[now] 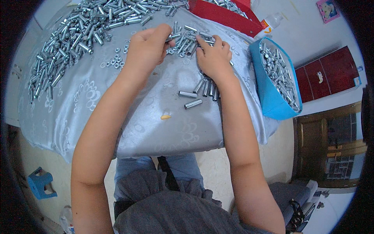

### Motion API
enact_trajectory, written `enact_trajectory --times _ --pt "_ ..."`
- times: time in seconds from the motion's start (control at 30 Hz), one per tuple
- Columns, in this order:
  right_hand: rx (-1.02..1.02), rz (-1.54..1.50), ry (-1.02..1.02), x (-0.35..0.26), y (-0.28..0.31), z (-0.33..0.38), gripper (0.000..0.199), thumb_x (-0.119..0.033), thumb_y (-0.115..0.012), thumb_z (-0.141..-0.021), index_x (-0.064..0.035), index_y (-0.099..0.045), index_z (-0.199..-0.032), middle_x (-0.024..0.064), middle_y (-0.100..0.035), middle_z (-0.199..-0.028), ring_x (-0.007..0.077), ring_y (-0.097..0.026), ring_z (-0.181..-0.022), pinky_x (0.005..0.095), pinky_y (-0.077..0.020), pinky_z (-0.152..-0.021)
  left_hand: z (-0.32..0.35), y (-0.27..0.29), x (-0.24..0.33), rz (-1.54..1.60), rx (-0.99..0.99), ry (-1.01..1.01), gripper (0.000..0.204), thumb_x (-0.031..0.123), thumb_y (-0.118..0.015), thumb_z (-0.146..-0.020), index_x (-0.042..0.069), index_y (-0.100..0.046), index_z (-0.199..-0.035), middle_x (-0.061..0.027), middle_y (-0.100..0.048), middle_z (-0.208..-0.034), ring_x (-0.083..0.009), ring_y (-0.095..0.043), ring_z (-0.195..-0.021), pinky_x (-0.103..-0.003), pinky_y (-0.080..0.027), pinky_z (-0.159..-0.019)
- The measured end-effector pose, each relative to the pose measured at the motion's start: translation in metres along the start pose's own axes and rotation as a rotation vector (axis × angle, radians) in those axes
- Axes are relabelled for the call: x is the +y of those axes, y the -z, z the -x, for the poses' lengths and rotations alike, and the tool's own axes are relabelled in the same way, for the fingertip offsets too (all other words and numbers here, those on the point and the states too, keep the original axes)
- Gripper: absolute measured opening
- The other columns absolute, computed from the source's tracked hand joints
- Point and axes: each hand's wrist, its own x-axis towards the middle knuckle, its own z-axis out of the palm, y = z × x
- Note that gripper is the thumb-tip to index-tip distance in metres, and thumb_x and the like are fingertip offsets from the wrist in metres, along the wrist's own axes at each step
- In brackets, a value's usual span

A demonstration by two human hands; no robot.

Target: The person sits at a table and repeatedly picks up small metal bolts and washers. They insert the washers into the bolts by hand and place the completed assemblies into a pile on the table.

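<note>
My left hand (145, 50) is closed in a pinch, its fingertips around a short shiny metal bolt (173, 36); part of it is hidden by the fingers. To the right, my right hand (215, 58) lies over a small pile of metal bolts and sleeves (187, 42), fingers spread and fingertips touching the pieces. Below that hand several hollow metal sleeves (198, 85) lie side by side, and two loose ones rest nearer to me. Left of my left wrist sits a cluster of hex nuts (115, 61) with a few washers.
A large heap of assembled expansion bolts (83, 33) covers the table's far left. A red box (228, 16) with metal pieces stands at the back, beside a plastic bottle (271, 22). At the right edge is a blue bin (272, 111) full of bolts. A silvery patterned cloth (156, 134) covers the table.
</note>
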Motion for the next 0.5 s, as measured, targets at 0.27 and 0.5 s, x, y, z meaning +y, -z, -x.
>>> enact_trajectory --times 0.27,0.5 --pt "-0.093 -0.012 -0.004 0.000 0.015 -0.005 0.029 -0.024 -0.055 -0.072 -0.0157 -0.062 -0.099 0.0180 -0.048 -0.108 0.0349 -0.040 -0.103 0.0464 -0.0316 -0.086 0.001 0.000 -0.001 -0.023 -0.001 0.020 0.030 0.030 -0.050 -0.076 0.004 -0.057 -0.063 0.0037 -0.043 -0.051 -0.0043 -0.034 -0.042 -0.020 -0.025 -0.040" --pt "-0.174 0.003 -0.130 -0.006 0.029 -0.004 0.027 -0.026 -0.059 -0.069 -0.0083 -0.063 -0.089 0.0190 -0.049 -0.105 0.0350 -0.040 -0.103 0.0457 -0.0321 -0.085 0.001 0.001 -0.003 -0.046 -0.015 0.014 0.031 0.032 -0.051 -0.075 0.004 -0.058 -0.064 0.0033 -0.043 -0.051 -0.0043 -0.034 -0.044 -0.020 -0.024 -0.042"
